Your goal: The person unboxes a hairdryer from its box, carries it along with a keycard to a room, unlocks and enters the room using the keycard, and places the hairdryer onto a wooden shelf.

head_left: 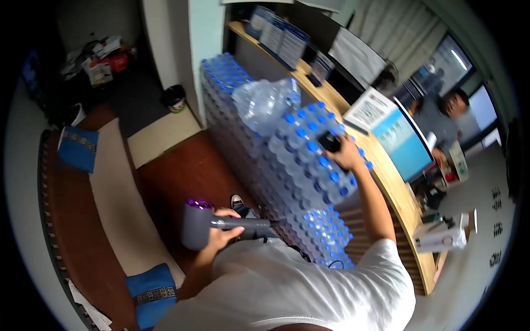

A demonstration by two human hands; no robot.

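My left hand (223, 230) is closed around the handle of a grey hair dryer (196, 227) with a purple ring at one end of its head. The dryer lies sideways in front of my body, its handle pointing right toward the stacked bottles. My right hand (346, 154) reaches over the stack of shrink-wrapped water bottles (298, 160) with blue caps. Its fingers are closed on a small black object (329, 141) just at the bottle tops; I cannot make out its kind. A crumpled clear plastic bag (268, 102) lies on the stack beyond it.
Along the right runs a wooden counter (395, 204) with signs, a QR code stand (367, 110) and a monitor (400, 146). Behind it is another person (439, 118). On the left stands a bench (118, 193) with blue cushions (152, 292). A bin (174, 99) sits by the doorway.
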